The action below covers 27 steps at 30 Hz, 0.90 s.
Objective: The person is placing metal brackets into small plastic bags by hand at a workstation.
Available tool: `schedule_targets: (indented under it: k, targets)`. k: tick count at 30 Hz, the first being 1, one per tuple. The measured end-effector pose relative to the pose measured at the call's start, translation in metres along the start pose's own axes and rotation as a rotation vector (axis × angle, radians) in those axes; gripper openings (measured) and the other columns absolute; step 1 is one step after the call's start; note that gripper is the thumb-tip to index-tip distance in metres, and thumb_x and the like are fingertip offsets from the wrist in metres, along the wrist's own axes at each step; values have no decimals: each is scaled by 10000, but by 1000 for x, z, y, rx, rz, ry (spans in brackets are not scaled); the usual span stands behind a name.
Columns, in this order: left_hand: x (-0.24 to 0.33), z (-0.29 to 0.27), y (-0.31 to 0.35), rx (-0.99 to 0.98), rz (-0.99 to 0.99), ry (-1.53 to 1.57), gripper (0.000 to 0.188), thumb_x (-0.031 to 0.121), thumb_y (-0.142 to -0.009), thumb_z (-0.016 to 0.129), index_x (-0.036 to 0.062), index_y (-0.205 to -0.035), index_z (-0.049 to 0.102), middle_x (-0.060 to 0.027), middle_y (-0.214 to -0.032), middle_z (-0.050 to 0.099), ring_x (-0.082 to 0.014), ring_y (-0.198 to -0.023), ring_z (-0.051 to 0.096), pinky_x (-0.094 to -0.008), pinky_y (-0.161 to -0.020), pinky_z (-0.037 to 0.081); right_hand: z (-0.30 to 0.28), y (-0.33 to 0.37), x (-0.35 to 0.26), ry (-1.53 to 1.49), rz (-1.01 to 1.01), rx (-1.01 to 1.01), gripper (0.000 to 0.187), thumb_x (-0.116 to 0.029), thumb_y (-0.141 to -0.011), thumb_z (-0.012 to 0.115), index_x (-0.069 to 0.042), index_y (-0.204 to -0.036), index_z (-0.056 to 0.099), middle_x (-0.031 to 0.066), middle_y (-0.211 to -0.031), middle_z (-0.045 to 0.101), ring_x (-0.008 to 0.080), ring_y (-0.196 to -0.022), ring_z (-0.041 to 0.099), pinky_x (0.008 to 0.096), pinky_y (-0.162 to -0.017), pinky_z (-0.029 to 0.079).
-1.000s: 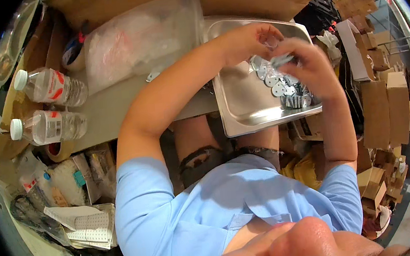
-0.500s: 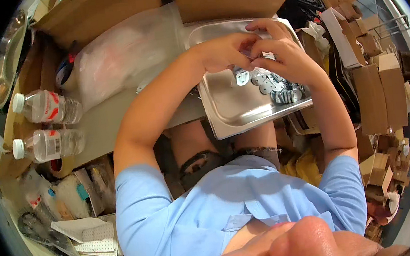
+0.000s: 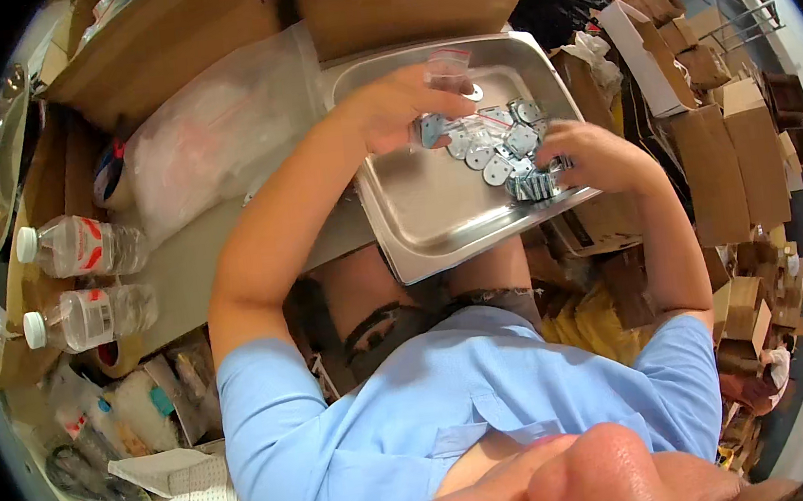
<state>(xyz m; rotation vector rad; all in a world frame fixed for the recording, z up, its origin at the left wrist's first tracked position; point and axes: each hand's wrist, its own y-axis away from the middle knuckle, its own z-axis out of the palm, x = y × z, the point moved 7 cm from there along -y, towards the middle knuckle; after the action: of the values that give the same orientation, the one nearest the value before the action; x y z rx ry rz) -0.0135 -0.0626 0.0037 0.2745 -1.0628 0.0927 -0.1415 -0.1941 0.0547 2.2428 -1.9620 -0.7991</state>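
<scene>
Over the far left part of a shallow metal tray, my left hand is closed on a small clear zip bag with a red strip along its top. Under the fingers, a shiny piece seems to show through the plastic. Loose rounded metal plates with small holes lie in the tray, some with red-striped plastic over them. At the tray's right side, my right hand reaches down with bent fingers beside a row of plates standing on edge. Its fingertips are blurred and partly hidden, so its grip is unclear.
A large translucent bag lies on the bench left of the tray. Two clear bottles lie farther left. Cardboard walls rise behind the tray, and stacked cardboard boxes stand on the right.
My hands were together above the tray and have parted. The right one moved right and nearer, down to the plates. The left one shifted left, and the small bag in it now shows clearly.
</scene>
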Motion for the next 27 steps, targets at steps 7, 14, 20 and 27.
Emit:
schedule_targets:
  k: [7, 14, 20, 27]
  targets:
    - [-5, 19, 2, -25, -6, 63, 451, 127, -749, 724, 114, -1143, 504, 15, -1018, 549, -122, -931, 549, -331, -697, 486, 24, -5, 22, 68, 14, -73, 256, 10, -616, 673, -23, -851, 576, 122, -912, 589, 310, -948, 557, 403, -799, 433]
    - [-21, 43, 6, -34, -65, -6, 461, 123, -732, 733, 123, -1141, 519, 30, -1071, 515, -111, -961, 505, -339, -721, 460, 28, -5, 21, 73, 44, -119, 305, 26, -616, 682, -21, -889, 553, 123, -783, 598, 319, -801, 595, 415, -729, 447]
    - [-31, 40, 2, -32, -96, -15, 489, 121, -710, 749, 131, -1141, 517, 32, -1093, 497, -105, -975, 488, -326, -726, 437, 26, -2, 23, 159, 45, -89, 302, 10, -639, 690, -36, -905, 555, 120, -893, 588, 306, -866, 591, 408, -752, 459]
    - [-30, 39, 1, -16, -72, -20, 503, 89, -699, 751, 125, -1141, 514, 20, -1088, 506, -109, -975, 497, -320, -749, 423, 25, 0, 17, 178, -46, -74, 285, 5, -657, 682, -41, -907, 554, 119, -915, 590, 328, -884, 584, 428, -762, 454]
